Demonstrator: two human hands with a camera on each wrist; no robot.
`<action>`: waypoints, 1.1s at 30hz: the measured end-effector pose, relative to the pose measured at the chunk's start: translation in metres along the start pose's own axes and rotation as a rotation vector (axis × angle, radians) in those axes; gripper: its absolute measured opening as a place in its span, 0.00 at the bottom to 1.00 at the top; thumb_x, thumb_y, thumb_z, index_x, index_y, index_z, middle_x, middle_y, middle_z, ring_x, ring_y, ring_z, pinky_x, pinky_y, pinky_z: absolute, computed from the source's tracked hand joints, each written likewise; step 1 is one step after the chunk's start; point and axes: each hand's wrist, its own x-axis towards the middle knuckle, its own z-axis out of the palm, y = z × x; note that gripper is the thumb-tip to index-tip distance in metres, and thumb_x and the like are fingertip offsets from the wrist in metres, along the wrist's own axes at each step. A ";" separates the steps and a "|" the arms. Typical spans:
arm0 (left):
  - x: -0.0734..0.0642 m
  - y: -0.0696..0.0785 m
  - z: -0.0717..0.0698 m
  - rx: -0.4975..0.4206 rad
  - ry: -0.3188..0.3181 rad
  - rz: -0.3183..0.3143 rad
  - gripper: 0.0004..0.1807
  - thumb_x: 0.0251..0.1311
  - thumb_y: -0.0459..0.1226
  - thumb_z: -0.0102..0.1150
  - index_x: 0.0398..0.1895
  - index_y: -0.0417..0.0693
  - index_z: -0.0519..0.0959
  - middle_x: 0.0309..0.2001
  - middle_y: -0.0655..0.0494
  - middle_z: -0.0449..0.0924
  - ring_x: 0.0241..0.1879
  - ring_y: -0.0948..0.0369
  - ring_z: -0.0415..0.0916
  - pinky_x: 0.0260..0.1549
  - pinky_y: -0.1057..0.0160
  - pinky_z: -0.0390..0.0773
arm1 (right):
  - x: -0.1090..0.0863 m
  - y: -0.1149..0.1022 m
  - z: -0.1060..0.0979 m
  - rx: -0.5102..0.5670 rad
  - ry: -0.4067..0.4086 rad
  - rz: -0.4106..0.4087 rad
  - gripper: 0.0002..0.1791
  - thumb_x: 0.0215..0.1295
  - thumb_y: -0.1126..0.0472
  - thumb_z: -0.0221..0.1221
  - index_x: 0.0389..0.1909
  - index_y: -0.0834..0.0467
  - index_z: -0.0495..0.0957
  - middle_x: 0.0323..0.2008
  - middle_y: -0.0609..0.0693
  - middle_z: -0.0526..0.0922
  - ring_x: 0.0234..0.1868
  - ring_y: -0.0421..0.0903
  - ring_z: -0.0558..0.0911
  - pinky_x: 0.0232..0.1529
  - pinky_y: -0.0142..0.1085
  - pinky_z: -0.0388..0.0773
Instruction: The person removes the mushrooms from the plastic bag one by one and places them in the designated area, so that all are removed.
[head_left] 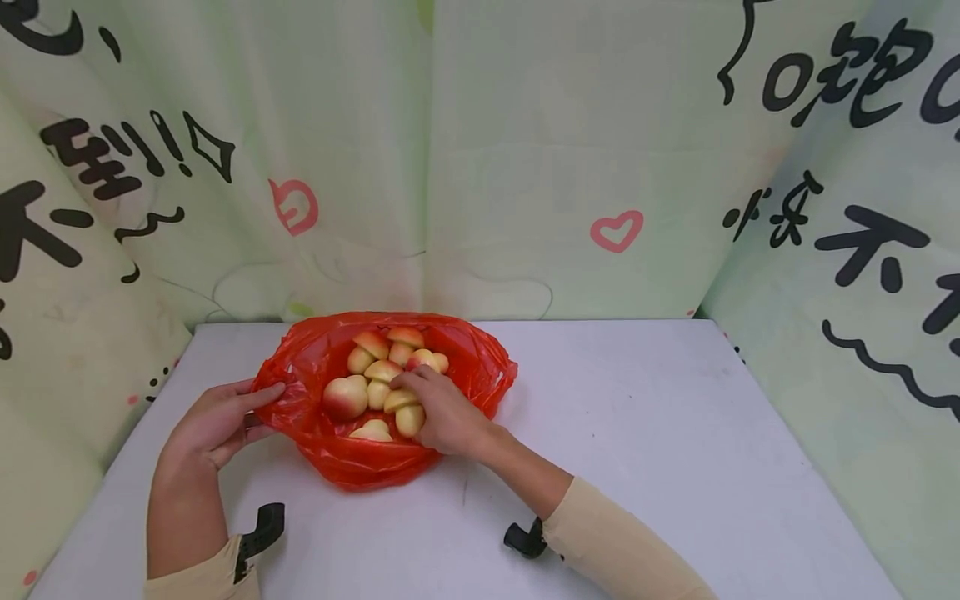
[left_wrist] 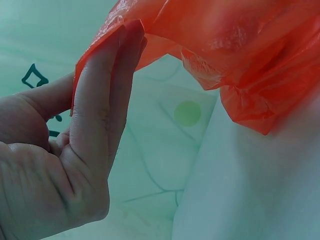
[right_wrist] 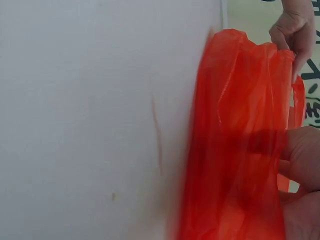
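A red plastic bag (head_left: pixel 360 467) lies with its mouth spread wide. Inside are several mushroom-shaped pieces (head_left: pixel 345 398), pale yellow with red-tinged caps. My left hand (head_left: pixel 217 421) pinches the bag's left rim between thumb and fingers; in the left wrist view, the red film drapes over the long fingers (left_wrist: pixel 92 100). From the right, my right hand (head_left: pixel 450 417) reaches into the bag, its fingers curled over a mushroom-shaped piece (head_left: pixel 408 419) near the front rim. The bag's side hides part of that hand (right_wrist: pixel 305 160) in the right wrist view.
The bag rests on a white table (head_left: pixel 637 433), toward its back left. Pale green curtains (head_left: pixel 525 167) with black characters and pink drawings hang behind and at both sides. Black wrist mounts (head_left: pixel 262 529) sit at the beige sleeves (head_left: pixel 622 542).
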 end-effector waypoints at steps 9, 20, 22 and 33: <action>0.000 0.001 0.000 -0.004 -0.007 0.009 0.47 0.70 0.48 0.66 0.82 0.41 0.53 0.44 0.66 0.81 0.43 0.64 0.84 0.47 0.63 0.88 | -0.002 -0.002 -0.009 0.020 0.027 -0.038 0.33 0.60 0.66 0.72 0.67 0.53 0.75 0.63 0.48 0.77 0.65 0.47 0.73 0.54 0.32 0.83; 0.000 -0.001 -0.002 -0.021 -0.004 0.008 0.44 0.71 0.48 0.65 0.81 0.40 0.55 0.42 0.66 0.83 0.42 0.65 0.85 0.46 0.64 0.88 | -0.004 -0.006 -0.021 0.016 0.056 -0.050 0.36 0.58 0.66 0.72 0.69 0.52 0.75 0.65 0.48 0.78 0.68 0.49 0.71 0.59 0.40 0.82; 0.000 -0.001 -0.003 -0.025 -0.006 0.005 0.44 0.71 0.48 0.64 0.81 0.41 0.54 0.42 0.66 0.83 0.41 0.65 0.85 0.46 0.64 0.88 | -0.005 -0.007 -0.023 0.012 0.057 -0.031 0.38 0.57 0.67 0.72 0.70 0.51 0.74 0.66 0.48 0.77 0.69 0.49 0.71 0.58 0.39 0.83; -0.001 -0.002 -0.005 -0.042 -0.006 0.001 0.44 0.72 0.47 0.64 0.81 0.40 0.53 0.41 0.65 0.83 0.40 0.64 0.85 0.46 0.64 0.88 | -0.011 -0.008 -0.032 0.043 0.080 0.018 0.38 0.56 0.68 0.71 0.69 0.47 0.75 0.64 0.45 0.76 0.67 0.49 0.72 0.51 0.36 0.86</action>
